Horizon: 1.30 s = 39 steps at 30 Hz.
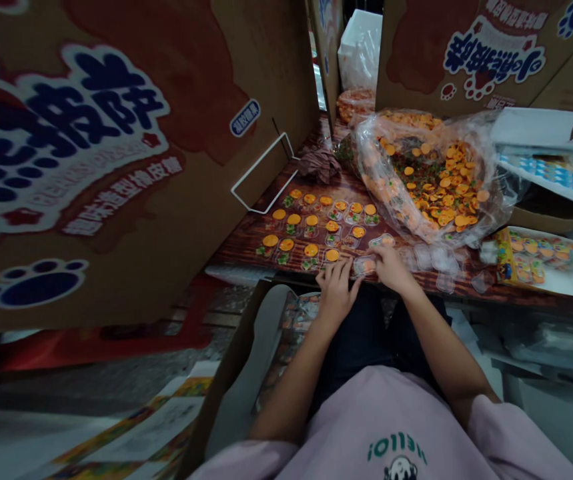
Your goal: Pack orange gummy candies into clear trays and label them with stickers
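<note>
Rows of small orange discs with green and red bits in clear plastic pieces lie on the dark wooden table. My left hand is at the near edge of these rows, its fingers apart and bent down. Close to its right, my right hand has its fingers at a clear tray with an orange piece in it; whether they pinch anything is too small to tell. A clear bag of loose orange discs lies open beyond my right hand.
Large printed cartons stand at the left and back right. A white wire frame leans by the left carton. Empty clear trays and a yellow-edged box lie to the right. An open box is beside my legs.
</note>
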Each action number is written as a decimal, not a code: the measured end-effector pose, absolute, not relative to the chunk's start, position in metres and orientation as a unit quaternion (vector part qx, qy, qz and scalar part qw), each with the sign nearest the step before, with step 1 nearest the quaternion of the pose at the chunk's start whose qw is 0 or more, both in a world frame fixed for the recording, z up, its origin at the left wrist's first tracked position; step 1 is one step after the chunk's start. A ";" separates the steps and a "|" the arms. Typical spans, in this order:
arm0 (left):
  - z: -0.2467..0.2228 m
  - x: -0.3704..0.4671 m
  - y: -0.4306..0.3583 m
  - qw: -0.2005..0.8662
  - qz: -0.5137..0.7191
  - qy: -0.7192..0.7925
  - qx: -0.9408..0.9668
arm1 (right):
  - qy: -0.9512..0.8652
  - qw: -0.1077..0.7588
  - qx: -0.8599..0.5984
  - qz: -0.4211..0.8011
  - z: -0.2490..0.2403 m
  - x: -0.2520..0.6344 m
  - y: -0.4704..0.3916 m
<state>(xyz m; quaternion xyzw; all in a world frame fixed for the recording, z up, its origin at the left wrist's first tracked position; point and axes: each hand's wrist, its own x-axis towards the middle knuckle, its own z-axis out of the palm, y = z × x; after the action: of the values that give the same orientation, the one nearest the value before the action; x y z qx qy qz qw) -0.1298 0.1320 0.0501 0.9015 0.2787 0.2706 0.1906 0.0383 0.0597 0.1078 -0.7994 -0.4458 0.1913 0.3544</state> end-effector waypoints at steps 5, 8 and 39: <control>0.045 -0.136 0.135 0.218 0.313 0.269 0.885 | -0.421 0.333 -0.826 0.174 0.098 0.021 0.068; 0.046 -0.137 0.140 0.230 0.301 0.227 0.897 | -0.420 0.305 -0.839 0.165 0.097 0.014 0.070; 0.050 -0.131 0.138 0.227 0.253 0.131 0.931 | -0.504 0.331 -0.795 0.073 0.079 0.013 0.029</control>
<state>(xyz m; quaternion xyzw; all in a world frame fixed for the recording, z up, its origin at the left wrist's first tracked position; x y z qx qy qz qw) -0.1306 0.1380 0.0498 0.9311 0.1312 0.2535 0.2271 0.0126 0.0294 0.0792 -0.7947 -0.5036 0.0732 0.3307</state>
